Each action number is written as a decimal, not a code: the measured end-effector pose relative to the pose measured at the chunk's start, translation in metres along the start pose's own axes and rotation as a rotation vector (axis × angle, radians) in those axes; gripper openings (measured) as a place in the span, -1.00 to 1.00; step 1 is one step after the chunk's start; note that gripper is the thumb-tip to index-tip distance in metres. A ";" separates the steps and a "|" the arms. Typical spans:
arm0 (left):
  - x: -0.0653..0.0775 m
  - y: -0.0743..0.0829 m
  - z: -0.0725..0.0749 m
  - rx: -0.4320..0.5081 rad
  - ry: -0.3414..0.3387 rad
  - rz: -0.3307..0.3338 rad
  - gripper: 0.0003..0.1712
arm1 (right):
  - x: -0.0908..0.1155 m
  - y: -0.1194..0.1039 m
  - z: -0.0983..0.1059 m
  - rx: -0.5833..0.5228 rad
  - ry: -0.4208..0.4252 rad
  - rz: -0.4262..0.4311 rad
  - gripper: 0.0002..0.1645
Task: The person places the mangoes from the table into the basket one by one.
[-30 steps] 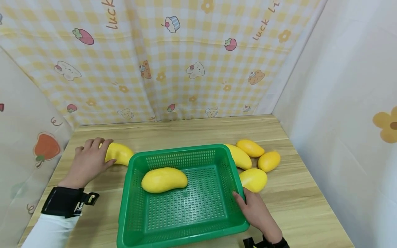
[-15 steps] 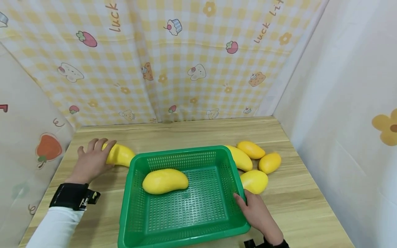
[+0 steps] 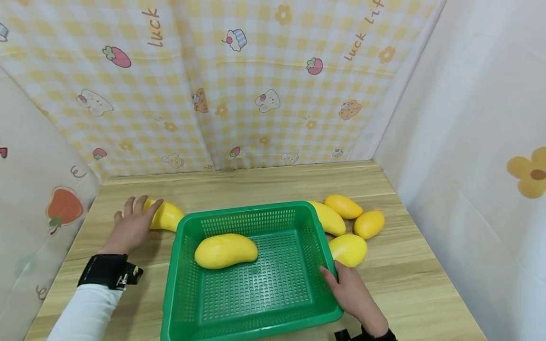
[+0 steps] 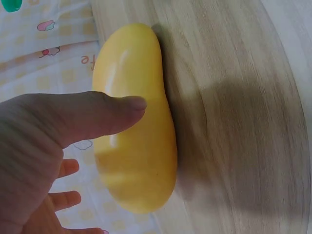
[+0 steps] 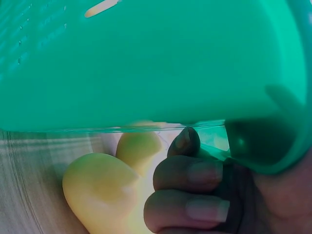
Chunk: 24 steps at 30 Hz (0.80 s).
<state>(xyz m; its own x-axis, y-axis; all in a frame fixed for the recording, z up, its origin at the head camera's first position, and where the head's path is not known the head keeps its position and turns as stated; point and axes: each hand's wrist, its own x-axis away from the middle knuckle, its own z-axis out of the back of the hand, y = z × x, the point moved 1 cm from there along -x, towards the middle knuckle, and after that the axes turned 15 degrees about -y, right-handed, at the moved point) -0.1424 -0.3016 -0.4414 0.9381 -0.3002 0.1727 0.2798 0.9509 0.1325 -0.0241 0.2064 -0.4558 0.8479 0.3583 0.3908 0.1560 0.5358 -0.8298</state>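
Observation:
In the head view, my left hand is at the left with fingers spread beside a yellow mango on the table. The left wrist view has the thumb crossing in front of this mango; the other fingertips stand apart from it. Whether the thumb touches it, I cannot tell. My right hand grips the right rim of a green plastic basket, thumb inside and fingers outside. Those curled fingers show under the rim in the right wrist view. One mango lies in the basket's left part.
Several more yellow mangoes lie just right of the basket, among them a long one partly hidden by it and a rounder one. The wooden table is bounded by a checked cloth behind and pale side walls.
My left hand has loosened around the left mango and its fingers have spread, drawing back slightly toward me. The right hand, basket and other mangoes stay as they were.

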 end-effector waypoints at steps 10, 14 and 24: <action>-0.007 0.000 -0.004 -0.046 -0.021 -0.022 -0.07 | -0.001 0.000 0.000 0.030 0.011 -0.001 -0.46; -0.008 0.001 -0.007 -0.063 -0.031 -0.030 -0.05 | 0.000 -0.001 0.000 0.031 0.008 -0.007 -0.47; -0.010 0.000 -0.005 -0.072 -0.026 -0.027 -0.46 | 0.002 -0.002 0.000 0.023 0.006 0.015 -0.46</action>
<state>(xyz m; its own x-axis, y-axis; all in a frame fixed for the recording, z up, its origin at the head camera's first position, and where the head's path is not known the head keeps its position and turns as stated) -0.1507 -0.2982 -0.4478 0.9246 -0.3269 0.1956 0.3200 0.9451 0.0669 -0.0229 0.2059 -0.4532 0.8529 0.3620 0.3762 0.1320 0.5478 -0.8262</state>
